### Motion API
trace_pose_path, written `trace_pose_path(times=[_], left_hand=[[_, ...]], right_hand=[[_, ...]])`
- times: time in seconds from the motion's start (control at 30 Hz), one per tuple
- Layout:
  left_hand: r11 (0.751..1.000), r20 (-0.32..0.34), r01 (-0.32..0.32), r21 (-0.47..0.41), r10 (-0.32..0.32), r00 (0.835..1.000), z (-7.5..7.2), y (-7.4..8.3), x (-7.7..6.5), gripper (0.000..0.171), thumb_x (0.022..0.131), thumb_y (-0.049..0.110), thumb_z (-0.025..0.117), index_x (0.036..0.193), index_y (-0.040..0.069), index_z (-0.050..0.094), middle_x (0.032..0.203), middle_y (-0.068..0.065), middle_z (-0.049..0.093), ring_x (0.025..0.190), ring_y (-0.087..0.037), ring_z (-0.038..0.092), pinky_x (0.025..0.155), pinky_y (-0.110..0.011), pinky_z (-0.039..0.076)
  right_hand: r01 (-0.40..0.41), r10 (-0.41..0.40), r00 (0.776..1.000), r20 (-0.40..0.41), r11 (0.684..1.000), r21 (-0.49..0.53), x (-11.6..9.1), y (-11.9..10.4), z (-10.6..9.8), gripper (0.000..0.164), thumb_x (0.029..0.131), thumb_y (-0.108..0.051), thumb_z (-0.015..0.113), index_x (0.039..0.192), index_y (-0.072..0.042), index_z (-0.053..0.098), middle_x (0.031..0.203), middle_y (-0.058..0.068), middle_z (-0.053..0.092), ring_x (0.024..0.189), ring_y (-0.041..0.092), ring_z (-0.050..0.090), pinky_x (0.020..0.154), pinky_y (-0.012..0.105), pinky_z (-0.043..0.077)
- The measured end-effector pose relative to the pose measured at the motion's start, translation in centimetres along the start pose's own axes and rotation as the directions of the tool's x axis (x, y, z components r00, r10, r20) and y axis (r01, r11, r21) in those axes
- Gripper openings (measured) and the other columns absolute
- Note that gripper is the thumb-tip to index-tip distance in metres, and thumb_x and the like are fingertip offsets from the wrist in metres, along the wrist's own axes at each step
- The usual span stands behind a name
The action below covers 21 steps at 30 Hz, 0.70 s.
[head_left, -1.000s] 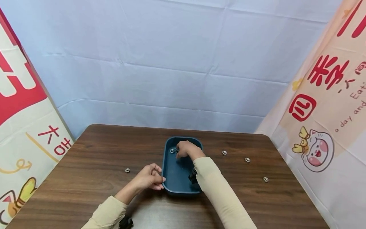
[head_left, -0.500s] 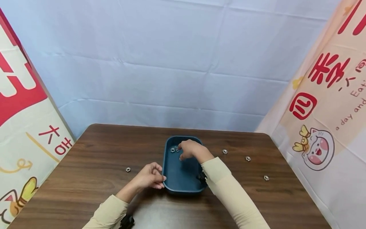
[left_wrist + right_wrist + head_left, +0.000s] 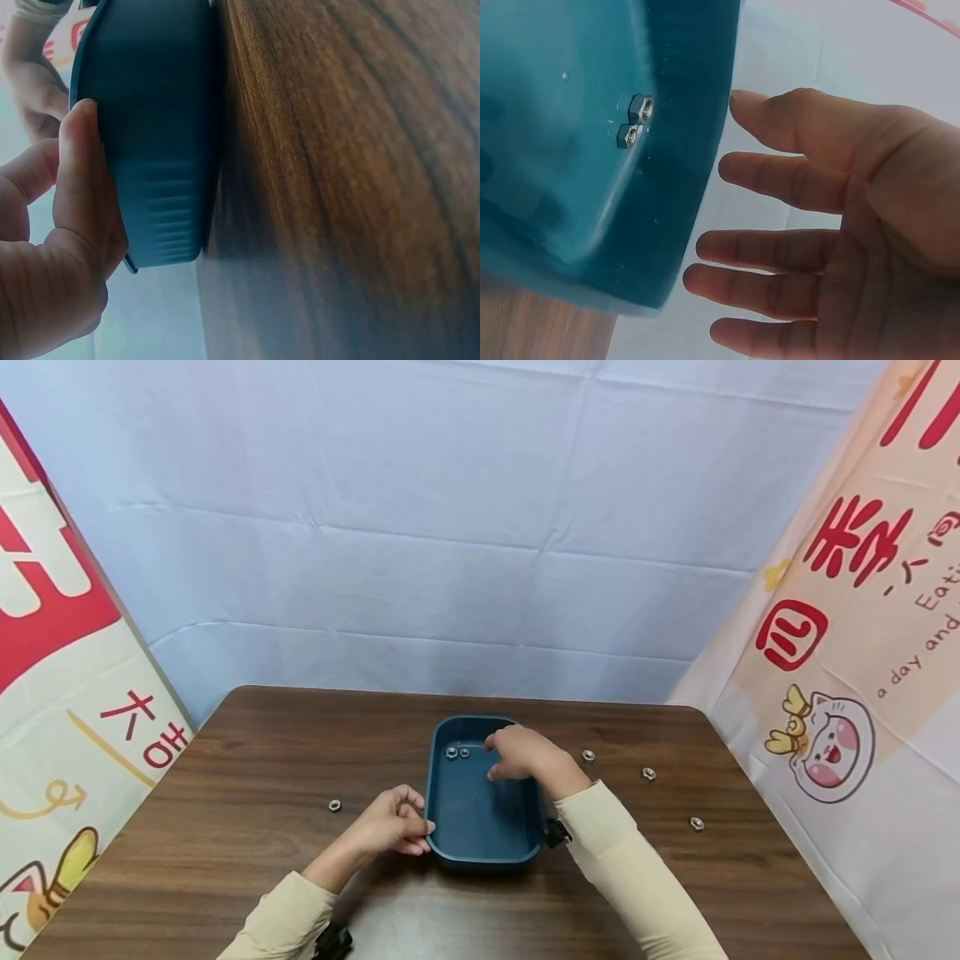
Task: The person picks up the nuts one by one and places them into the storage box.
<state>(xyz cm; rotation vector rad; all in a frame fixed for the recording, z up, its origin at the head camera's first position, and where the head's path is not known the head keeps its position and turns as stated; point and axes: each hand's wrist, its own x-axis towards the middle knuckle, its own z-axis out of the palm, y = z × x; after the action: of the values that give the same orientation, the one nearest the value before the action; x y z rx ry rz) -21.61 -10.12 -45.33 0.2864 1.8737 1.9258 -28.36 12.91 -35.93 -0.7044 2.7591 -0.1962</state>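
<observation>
The tray (image 3: 483, 818) is coloured dark blue, the nuts (image 3: 640, 109) silver; the table (image 3: 247, 760) is patterned with brown wood grain, the banners (image 3: 862, 652) printed in red, the backdrop (image 3: 435, 468) tinted perhaps pale blue.

6 nuts (image 3: 451, 752) (image 3: 465, 753) (image 3: 334, 806) (image 3: 588, 756) (image 3: 648, 773) (image 3: 697, 824) tot (2 in tray (image 3: 483, 835), 4 on tbl (image 3: 187, 860)), 1 tray, 2 hands (image 3: 392, 823) (image 3: 522, 755)

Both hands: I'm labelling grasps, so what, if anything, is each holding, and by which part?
The left hand holds the blue tray by its left rim, toward the near corner. The right hand holds nothing.
</observation>
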Motion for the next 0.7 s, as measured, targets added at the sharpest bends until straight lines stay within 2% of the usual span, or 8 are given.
trace_pose_path(times=[0.27,0.7], left_hand=[[1.000,-0.015,0.004,-0.008,-0.004,1.000,0.1,0.0,-0.2,0.035,0.081,-0.005,0.063,0.104,-0.008,0.036,0.072,-0.014,0.058,0.056,-0.020,0.063,0.051,-0.028,0.054],[1.000,-0.019,0.001,-0.007,-0.001,1.000,0.1,-0.1,0.0,0.036,0.081,-0.005,0.063,0.105,-0.008,0.036,0.072,-0.014,0.058,0.056,-0.021,0.063,0.051,-0.029,0.055]], right_hand=[[-0.013,0.013,0.999,-0.044,1.000,0.014,-1.3,1.1,-0.1,0.041,0.084,-0.021,0.070,0.121,-0.006,0.060,0.122,0.013,0.057,0.117,0.030,0.048,0.090,0.044,0.045],[-0.034,0.036,0.995,-0.094,0.999,0.020,-3.5,4.1,0.1,0.041,0.084,-0.020,0.070,0.119,-0.001,0.060,0.113,0.015,0.059,0.105,0.030,0.053,0.086,0.044,0.046]])
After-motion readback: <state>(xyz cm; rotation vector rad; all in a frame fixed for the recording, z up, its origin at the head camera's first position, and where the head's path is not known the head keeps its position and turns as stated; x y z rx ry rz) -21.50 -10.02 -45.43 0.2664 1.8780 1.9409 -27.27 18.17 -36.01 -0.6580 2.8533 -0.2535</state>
